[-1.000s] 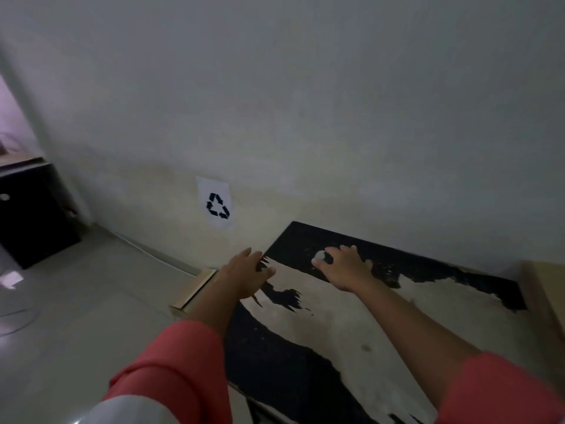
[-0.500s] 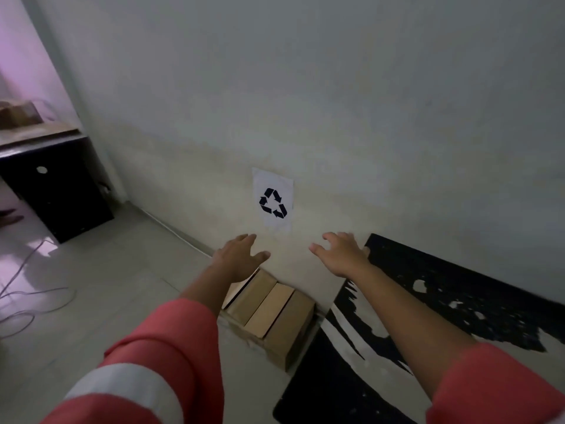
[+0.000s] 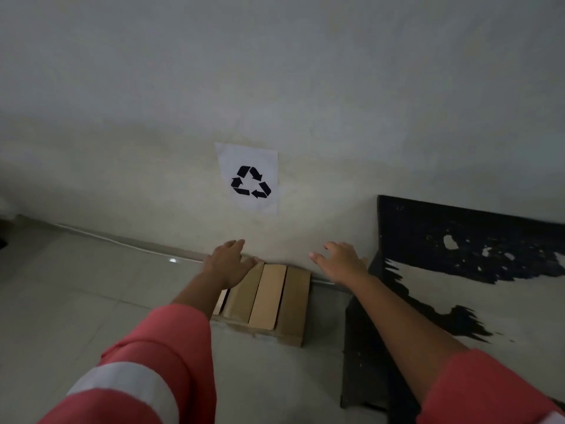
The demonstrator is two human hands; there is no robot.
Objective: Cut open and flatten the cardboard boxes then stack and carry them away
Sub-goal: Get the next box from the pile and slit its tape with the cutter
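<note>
A stack of flattened brown cardboard (image 3: 269, 304) lies on the floor against the wall, below a white paper sheet with a black recycling sign (image 3: 250, 179). My left hand (image 3: 229, 263) reaches forward over the stack's left far corner, fingers spread and holding nothing. My right hand (image 3: 342, 261) hovers to the right of the stack near the wall, fingers loosely spread and empty. Both arms wear red sleeves.
A worn black-and-white tabletop (image 3: 458, 286) stands at the right against the wall. Pale floor tiles (image 3: 76, 286) stretch to the left. A thin white cable (image 3: 122, 241) runs along the foot of the wall.
The view has swung left from the worn tabletop to the cardboard stack under the recycling sign. Both hands stay empty and have come closer to the stack.
</note>
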